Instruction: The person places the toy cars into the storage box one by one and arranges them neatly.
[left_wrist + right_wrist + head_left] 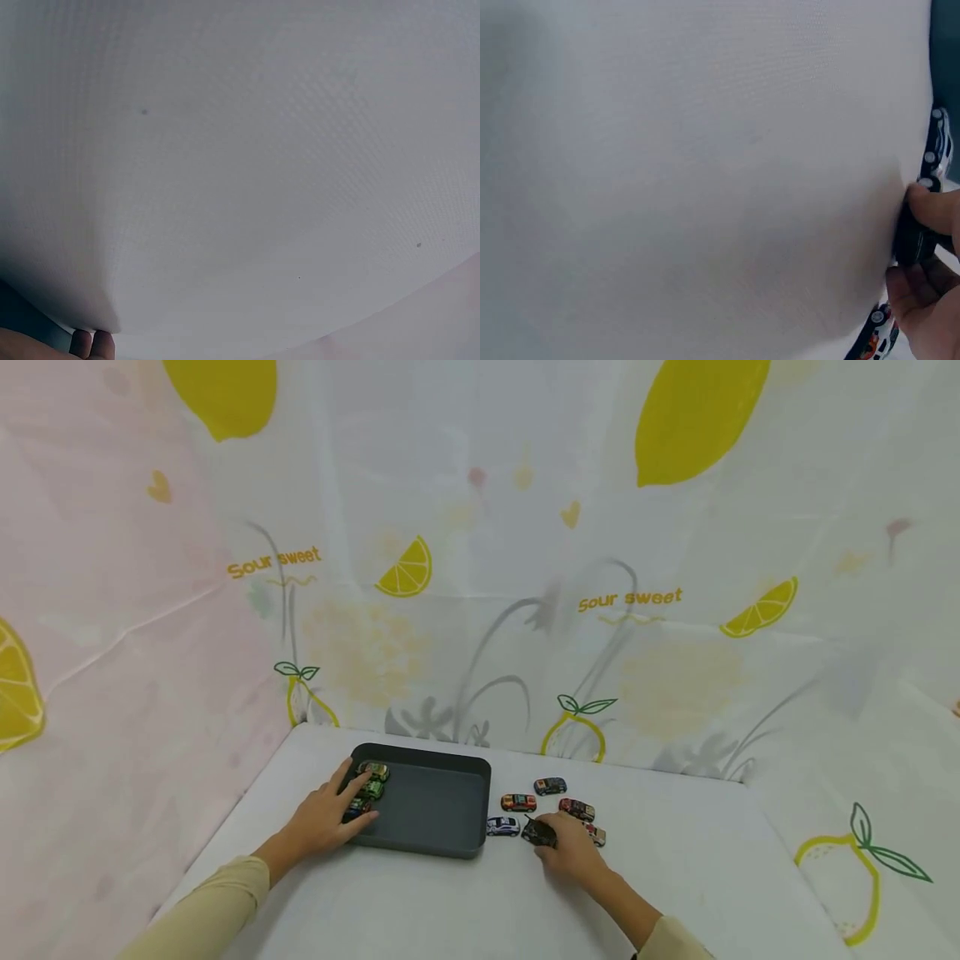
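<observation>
My right hand (573, 852) pinches a black toy car (538, 832) at the table surface, with thumb and fingers on either side of it in the right wrist view. A white and blue toy car (502, 827) sits just left of it, against the tray's side. My left hand (322, 818) lies over the left rim of a dark grey tray (427, 802), fingers spread and fairly straight. Under and beside those fingers, a yellowish-green car (375, 770), a green car (372, 790) and a blue and red car (356, 810) line the tray's left wall; the hand partly hides them.
Right of the tray stand an orange-red car (518, 802), a dark blue car (551, 786) and a dark red car (577, 809). Another car (596, 834) is partly behind my right hand. A lemon-printed cloth (480, 635) rises behind the white table (450, 902).
</observation>
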The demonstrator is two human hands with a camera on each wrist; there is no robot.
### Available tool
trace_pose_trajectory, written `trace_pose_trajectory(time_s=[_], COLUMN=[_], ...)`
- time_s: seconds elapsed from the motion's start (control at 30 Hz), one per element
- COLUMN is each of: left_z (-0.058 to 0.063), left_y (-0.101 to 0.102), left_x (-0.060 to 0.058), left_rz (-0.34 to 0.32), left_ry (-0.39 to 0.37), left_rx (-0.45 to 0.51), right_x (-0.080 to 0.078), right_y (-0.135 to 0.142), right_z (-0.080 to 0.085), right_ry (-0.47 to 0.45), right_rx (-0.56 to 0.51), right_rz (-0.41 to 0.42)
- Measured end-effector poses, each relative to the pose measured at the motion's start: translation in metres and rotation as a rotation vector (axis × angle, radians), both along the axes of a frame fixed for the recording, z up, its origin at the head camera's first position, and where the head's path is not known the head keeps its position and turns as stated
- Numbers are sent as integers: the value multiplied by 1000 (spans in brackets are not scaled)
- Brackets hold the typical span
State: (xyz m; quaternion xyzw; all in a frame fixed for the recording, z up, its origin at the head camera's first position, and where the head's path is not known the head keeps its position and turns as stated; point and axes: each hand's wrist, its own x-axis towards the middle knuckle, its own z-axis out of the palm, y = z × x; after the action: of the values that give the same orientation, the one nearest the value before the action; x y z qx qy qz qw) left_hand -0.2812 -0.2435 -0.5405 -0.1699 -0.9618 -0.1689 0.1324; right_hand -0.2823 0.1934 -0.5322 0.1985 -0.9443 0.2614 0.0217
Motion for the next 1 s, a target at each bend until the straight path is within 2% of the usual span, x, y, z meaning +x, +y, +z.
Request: trace_pose_trajectory(time_s=[0.2, 0.33, 0.6, 0.9, 1.0], left_z=[0, -2, -2, 1, 1], left_y=[-2, -2, -5, -3, -2], left_x=[-3, -6, -6, -3, -3], left_rz=[-7, -16, 5, 5, 3], left_ry=[26, 39, 2, -20, -27], left_rx=[-7, -14, -30, -37, -34], right_x=[-14, -19, -18, -17, -18], right_y=[4, 6, 3, 10, 15], right_z=[7, 5, 1, 10, 13], right_ry=[-44, -71, -42, -63, -47], right_rx=[-31, -12, 26, 88, 64], right_rz=[13, -10, 9, 48, 52])
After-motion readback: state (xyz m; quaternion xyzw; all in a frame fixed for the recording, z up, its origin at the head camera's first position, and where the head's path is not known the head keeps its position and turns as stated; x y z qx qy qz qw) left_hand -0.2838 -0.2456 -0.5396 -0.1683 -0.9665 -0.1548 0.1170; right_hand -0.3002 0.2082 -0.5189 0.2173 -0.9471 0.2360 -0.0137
